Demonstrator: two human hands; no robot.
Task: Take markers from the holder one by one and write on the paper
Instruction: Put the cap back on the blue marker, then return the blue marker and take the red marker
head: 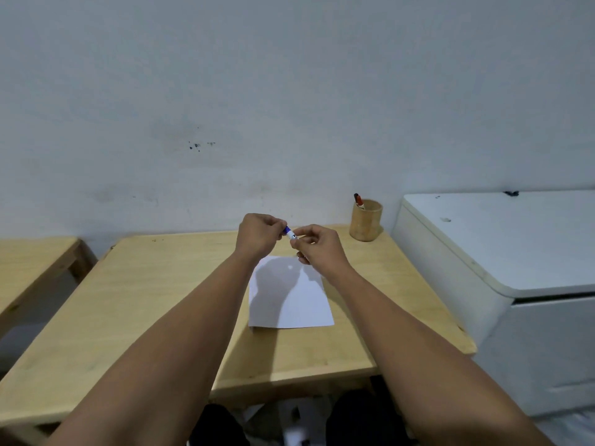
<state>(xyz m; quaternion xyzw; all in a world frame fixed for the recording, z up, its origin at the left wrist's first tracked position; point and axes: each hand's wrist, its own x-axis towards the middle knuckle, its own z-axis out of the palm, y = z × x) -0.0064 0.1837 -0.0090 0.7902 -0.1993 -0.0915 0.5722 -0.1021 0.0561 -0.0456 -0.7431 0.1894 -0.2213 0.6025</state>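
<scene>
A white marker with a blue cap [289,233] is held up above the far end of the white paper [289,296]. My left hand [259,235] is closed on the blue cap end. The marker's white barrel is pinched in my right hand [317,247]. Most of the marker is hidden inside the two hands. The paper lies flat on the wooden table [154,304], partly shaded by my hands. At the table's far right corner stands a round wooden holder [366,222] with a red-and-black marker [358,200] sticking out of it.
A white chest-like appliance [502,252] stands close against the table's right side. A second wooden table [32,265] is at the left with a gap between. A pale wall rises right behind the table. My knees are under the near edge.
</scene>
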